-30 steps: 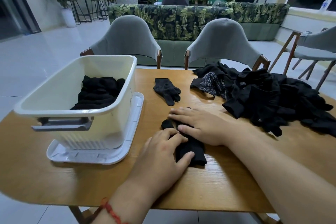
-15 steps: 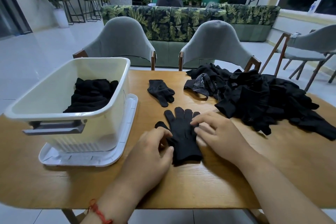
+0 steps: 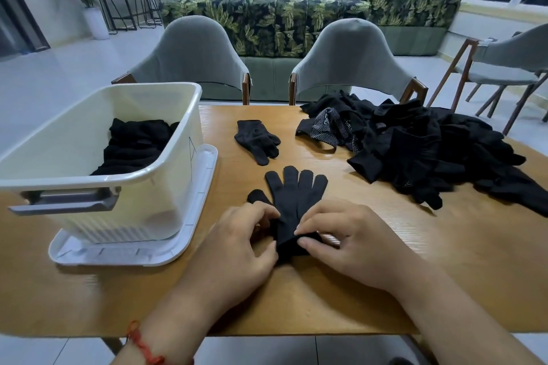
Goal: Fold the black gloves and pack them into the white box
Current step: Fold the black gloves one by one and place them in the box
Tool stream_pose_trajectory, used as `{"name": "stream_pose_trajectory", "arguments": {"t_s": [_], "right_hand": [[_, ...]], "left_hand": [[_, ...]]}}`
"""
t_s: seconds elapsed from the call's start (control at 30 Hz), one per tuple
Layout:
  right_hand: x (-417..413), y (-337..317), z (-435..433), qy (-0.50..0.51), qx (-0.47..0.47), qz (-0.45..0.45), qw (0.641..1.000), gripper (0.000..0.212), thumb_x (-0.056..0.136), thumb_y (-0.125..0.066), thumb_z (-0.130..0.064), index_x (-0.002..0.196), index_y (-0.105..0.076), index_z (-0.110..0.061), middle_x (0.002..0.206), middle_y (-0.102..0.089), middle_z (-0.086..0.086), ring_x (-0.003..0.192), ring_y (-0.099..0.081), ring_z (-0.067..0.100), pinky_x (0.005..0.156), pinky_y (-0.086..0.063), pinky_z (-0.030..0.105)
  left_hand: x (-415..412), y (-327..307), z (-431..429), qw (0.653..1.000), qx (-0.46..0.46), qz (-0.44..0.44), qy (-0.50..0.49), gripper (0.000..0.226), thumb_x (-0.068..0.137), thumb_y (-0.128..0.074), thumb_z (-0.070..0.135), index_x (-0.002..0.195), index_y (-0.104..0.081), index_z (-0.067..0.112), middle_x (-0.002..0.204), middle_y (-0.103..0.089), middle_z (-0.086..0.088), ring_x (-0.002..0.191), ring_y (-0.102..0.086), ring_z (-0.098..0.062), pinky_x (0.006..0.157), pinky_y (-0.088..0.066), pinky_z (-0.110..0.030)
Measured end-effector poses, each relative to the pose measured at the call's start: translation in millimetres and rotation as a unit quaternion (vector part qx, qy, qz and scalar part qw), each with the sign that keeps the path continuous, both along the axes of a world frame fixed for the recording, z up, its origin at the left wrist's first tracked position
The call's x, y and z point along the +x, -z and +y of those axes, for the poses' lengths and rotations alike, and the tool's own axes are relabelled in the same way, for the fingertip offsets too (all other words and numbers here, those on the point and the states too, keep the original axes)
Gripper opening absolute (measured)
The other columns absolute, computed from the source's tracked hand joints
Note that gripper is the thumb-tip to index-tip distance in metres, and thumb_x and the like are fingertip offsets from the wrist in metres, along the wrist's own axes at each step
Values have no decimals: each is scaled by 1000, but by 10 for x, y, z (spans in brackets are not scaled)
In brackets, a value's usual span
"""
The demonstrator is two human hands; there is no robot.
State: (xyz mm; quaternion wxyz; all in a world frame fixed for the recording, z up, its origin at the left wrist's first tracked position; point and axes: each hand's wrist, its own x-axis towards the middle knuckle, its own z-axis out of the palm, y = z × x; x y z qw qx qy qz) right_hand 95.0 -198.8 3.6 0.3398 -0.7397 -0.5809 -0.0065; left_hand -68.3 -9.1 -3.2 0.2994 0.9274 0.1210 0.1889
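At the near edge of the wooden table (image 3: 444, 261), a left hand (image 3: 234, 246) with a red string bracelet (image 3: 142, 345) on its wrist and a right hand (image 3: 347, 243) each pinch the cuff end of a black glove (image 3: 293, 198) with curled fingers and thumb. The glove lies flat, its fingers pointing away from the person. To the left stands the white box (image 3: 166, 157) on its lid (image 3: 195, 216), with folded gloves (image 3: 136, 142) inside. Farther on lies a second glove (image 3: 256, 138), and to the right a heap of black gloves (image 3: 415, 151). Two grey chairs (image 3: 192, 50) and a leaf-print sofa (image 3: 281, 24) stand beyond.
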Motion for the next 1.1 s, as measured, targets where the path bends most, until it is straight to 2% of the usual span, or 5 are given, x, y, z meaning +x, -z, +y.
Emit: {"name": "stream_pose_trajectory", "arguments": {"t_s": [0.3, 0.47, 0.67, 0.83, 1.1], "right_hand": [[29, 26, 14, -15, -12, 7, 1000, 11, 96, -78, -38, 106, -83, -34, 106, -70, -22, 101, -68, 9, 83, -56, 30], [30, -9, 46, 4, 13, 28, 1000, 17, 103, -69, -39, 99, -83, -31, 105, -70, -22, 103, -66, 12, 84, -55, 32], [97, 52, 140, 42, -113, -70, 990, 41, 108, -45, -55, 142, -63, -42, 146, -51, -27, 139, -40, -3, 115, -38, 28], [128, 51, 170, 62, -144, -73, 985, 47, 107, -43, -56, 151, -53, -43, 158, -43, -28, 147, -33, -4, 121, -34, 32], [236, -4, 332, 98, -200, -59, 973, 60, 109, -34, -64, 163, -37, -41, 172, -27, -21, 159, -18, 4, 130, -17, 33]], "left_hand": [[0, 12, -13, 1000, 28, -3, 5, 25, 93, -69, 34, 115, -64, 45, 114, -57, 30, 118, -52, -4, 95, -50, -33], [-10, -15, -50, 999, 26, -33, 9, 31, 96, -56, 21, 115, -68, 42, 130, -52, 31, 135, -47, -3, 105, -47, -31], [8, 8, -93, 998, 55, -22, -35, 26, 97, -53, 64, 106, -68, 44, 141, -45, 26, 145, -31, 2, 110, -37, -29], [37, 24, -105, 995, 88, 42, -36, 28, 94, -58, 65, 114, -56, 45, 159, -33, 30, 157, -9, 2, 123, -29, -36], [57, 9, -114, 993, 101, 56, -32, 34, 95, -43, 71, 115, -53, 45, 148, -50, 26, 149, -35, -1, 122, -31, -37]]}}
